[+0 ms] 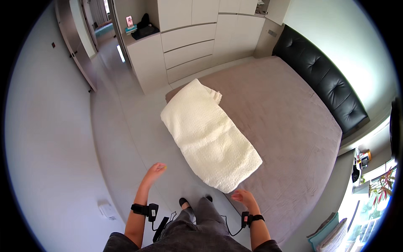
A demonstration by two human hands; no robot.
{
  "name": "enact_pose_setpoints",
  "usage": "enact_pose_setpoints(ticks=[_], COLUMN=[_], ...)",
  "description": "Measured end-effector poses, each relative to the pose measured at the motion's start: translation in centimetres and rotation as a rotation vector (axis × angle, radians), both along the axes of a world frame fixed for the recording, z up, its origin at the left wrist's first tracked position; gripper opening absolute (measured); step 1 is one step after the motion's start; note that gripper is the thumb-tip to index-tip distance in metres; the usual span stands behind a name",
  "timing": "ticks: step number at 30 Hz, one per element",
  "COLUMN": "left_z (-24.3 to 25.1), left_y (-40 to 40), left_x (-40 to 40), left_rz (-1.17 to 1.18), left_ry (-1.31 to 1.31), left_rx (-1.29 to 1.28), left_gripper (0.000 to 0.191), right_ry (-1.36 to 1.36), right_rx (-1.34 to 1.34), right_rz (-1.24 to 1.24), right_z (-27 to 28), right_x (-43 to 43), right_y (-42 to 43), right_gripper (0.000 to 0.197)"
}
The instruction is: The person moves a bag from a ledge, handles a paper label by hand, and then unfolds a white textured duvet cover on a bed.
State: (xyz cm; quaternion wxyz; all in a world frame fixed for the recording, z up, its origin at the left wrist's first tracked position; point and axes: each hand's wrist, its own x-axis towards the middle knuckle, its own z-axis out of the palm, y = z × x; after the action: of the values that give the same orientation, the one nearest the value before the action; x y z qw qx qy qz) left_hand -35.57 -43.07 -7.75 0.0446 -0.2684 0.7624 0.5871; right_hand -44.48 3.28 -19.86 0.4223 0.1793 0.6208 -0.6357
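A cream textured quilt (pixel 214 138), folded into a long band, lies along the near edge of a bed with a mauve-brown cover (pixel 283 104). Part of it hangs over the bed's side, and a ruffled bit shows at its far end. My left hand (pixel 156 171) is raised above the floor, left of the quilt and apart from it. It is slightly blurred, with a small yellow spot at the fingertips. Just beyond the quilt's near corner is my right hand (pixel 244 197), fingers loosely bent over the bed edge. Neither hand appears to hold anything.
A black tufted headboard (pixel 321 78) closes the bed's far right side. Beige cabinets with drawers (pixel 189 47) line the back wall. On their ledge sit a lit phone (pixel 129 21) and a black bag (pixel 144 31). An open door (pixel 75 47) stands at left; a potted plant (pixel 382 186) is by the window.
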Motion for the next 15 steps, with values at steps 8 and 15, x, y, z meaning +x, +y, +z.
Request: enact_pose_setpoints(ticks=[8,15], left_z=[-5.7,-4.0], left_y=[-3.3,-8.0], left_x=[-12.3,-18.7], left_rz=[-0.049,-0.033], left_ry=[-0.059,-0.256], left_rx=[0.051,-0.077], left_gripper=[0.041,0.04], right_ry=[0.079,-0.241], right_rx=[0.126,-0.034], right_rz=[-0.165,-0.636], right_z=[-13.2,-15.7], right_x=[-4.4,-7.9], right_y=[3.0,-3.1], right_gripper=[0.033,0.051])
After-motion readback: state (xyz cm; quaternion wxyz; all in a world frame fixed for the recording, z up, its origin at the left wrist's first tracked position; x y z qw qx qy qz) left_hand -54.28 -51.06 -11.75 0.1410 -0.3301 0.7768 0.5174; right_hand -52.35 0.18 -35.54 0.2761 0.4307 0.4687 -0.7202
